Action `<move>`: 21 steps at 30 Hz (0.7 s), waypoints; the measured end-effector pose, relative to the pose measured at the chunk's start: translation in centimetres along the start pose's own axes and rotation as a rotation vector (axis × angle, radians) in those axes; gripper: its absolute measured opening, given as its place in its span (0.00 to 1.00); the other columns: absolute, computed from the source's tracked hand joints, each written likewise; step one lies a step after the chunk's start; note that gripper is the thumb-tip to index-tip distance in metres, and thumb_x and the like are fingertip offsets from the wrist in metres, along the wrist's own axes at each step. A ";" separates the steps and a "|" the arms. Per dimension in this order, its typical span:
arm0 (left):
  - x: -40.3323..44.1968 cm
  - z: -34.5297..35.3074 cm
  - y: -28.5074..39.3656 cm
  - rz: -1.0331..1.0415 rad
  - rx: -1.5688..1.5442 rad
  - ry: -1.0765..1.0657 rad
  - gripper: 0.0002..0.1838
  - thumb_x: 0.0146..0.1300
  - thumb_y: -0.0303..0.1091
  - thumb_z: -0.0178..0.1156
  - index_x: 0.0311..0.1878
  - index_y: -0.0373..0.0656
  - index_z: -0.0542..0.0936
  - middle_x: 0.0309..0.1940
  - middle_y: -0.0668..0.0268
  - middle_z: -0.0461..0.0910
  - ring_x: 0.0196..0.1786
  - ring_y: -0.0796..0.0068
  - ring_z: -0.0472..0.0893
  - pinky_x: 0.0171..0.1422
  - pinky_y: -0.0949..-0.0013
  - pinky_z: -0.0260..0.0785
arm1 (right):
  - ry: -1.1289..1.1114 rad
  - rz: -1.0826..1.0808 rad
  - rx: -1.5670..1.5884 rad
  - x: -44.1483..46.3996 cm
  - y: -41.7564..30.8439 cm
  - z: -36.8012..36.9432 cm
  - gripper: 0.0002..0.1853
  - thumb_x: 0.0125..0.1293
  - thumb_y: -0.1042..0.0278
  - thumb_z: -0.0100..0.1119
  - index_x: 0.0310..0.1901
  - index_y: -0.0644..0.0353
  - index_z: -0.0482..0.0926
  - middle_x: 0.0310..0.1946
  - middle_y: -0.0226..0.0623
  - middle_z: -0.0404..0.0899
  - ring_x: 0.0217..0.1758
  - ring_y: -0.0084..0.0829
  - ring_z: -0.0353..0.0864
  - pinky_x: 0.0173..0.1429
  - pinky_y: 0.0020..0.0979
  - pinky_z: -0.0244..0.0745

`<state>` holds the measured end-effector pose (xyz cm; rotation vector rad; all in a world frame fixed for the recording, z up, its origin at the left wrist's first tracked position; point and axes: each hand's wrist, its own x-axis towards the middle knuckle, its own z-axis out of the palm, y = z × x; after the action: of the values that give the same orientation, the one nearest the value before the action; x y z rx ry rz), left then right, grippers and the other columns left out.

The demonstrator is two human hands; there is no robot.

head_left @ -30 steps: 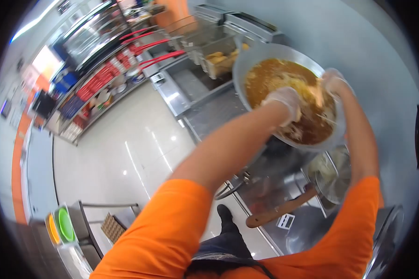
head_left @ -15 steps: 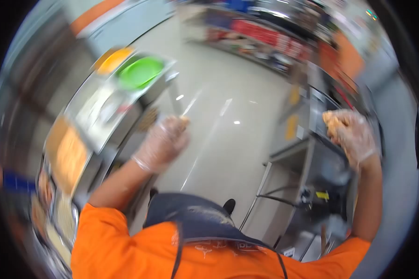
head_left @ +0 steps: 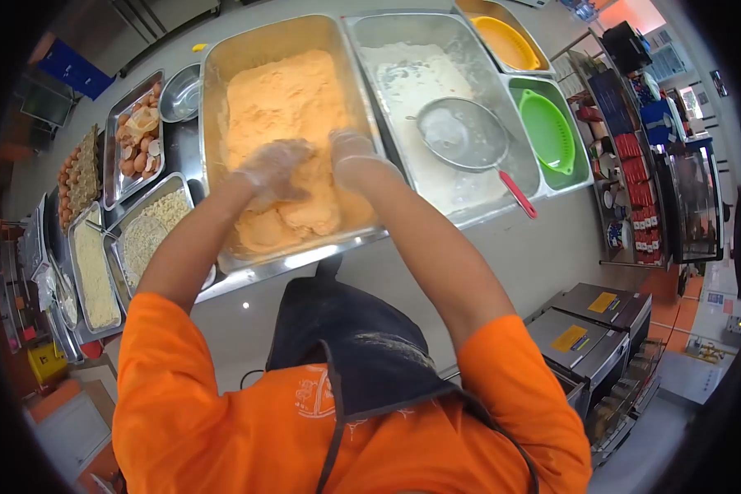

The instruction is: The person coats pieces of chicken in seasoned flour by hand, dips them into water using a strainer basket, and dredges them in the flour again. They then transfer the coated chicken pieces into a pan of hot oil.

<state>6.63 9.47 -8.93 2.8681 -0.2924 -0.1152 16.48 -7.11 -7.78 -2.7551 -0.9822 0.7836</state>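
Note:
A deep metal pan (head_left: 212, 107) holds a moist orange crumbly mixture (head_left: 284, 90), with smoother lumps at the near end. My left hand (head_left: 278, 169), in a clear plastic glove, is over the mixture with its fingers apart, slightly blurred. Beside the pan's right wall, my right hand (head_left: 354, 156), gloved too, reaches down to the mixture; its fingers are mostly hidden behind the back of the hand. To the right stands a pan of white flour (head_left: 412, 70), with a red-handled sieve (head_left: 463, 136) lying in it.
Right of the flour are a green basket (head_left: 546, 132) and a yellow basket (head_left: 506, 43). On the left stand a metal bowl (head_left: 181, 92), a tray of eggs and shells (head_left: 140, 136), a tray of pale crumbs (head_left: 152, 230) and an egg carton (head_left: 82, 177). Shelves (head_left: 609, 148) stand at far right.
My view has swung from the floor to the counter. Both hands, earlier raised wide apart with orange clumps at the fingers, are now close together in the pan.

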 end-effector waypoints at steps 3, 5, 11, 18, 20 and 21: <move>1.4 0.4 -0.4 -0.019 -0.027 -0.123 0.35 0.51 0.49 0.70 0.60 0.38 0.75 0.58 0.49 0.76 0.63 0.52 0.74 0.68 0.57 0.66 | 0.121 -0.328 -0.122 5.0 1.8 4.1 0.29 0.57 0.79 0.61 0.63 0.58 0.72 0.63 0.47 0.72 0.68 0.44 0.72 0.62 0.39 0.77; 1.6 -1.1 -0.8 -0.070 -0.082 -0.292 0.33 0.52 0.46 0.69 0.59 0.39 0.75 0.53 0.50 0.78 0.58 0.52 0.77 0.65 0.57 0.69 | 0.008 -0.214 -0.188 4.6 1.0 3.0 0.28 0.56 0.78 0.63 0.61 0.60 0.74 0.61 0.48 0.74 0.64 0.44 0.75 0.60 0.38 0.78; -2.3 -2.2 -2.1 0.052 -0.151 -0.023 0.24 0.54 0.39 0.67 0.53 0.39 0.77 0.41 0.54 0.82 0.47 0.55 0.81 0.54 0.59 0.74 | -0.404 -0.187 -0.530 4.1 1.1 0.4 0.21 0.53 0.75 0.66 0.52 0.63 0.81 0.58 0.50 0.78 0.59 0.44 0.81 0.58 0.36 0.78; -2.4 -5.1 -3.2 -0.305 -0.652 -0.122 0.20 0.56 0.32 0.69 0.51 0.39 0.76 0.35 0.55 0.80 0.39 0.65 0.79 0.47 0.65 0.71 | -0.066 0.248 0.295 -1.3 -1.2 -2.1 0.25 0.60 0.71 0.57 0.62 0.59 0.74 0.57 0.50 0.78 0.59 0.44 0.79 0.59 0.33 0.74; -1.9 -5.1 -3.5 -0.272 -0.553 -0.016 0.21 0.57 0.35 0.69 0.52 0.40 0.76 0.36 0.54 0.80 0.39 0.64 0.80 0.47 0.64 0.71 | 0.025 0.247 0.389 -0.9 -2.1 -1.5 0.25 0.62 0.70 0.56 0.63 0.58 0.73 0.58 0.49 0.77 0.61 0.43 0.77 0.62 0.33 0.72; -1.5 -5.4 -3.4 -0.267 -0.553 -0.008 0.21 0.57 0.35 0.69 0.52 0.40 0.76 0.36 0.54 0.80 0.39 0.64 0.80 0.47 0.64 0.71 | 0.006 0.090 0.069 -0.2 -2.6 -0.8 0.24 0.63 0.69 0.55 0.63 0.57 0.74 0.58 0.48 0.77 0.64 0.43 0.74 0.64 0.32 0.70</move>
<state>6.32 14.30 -4.55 2.3389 0.1126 -0.2192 15.28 -5.14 -6.28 -2.7566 -0.8193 0.8051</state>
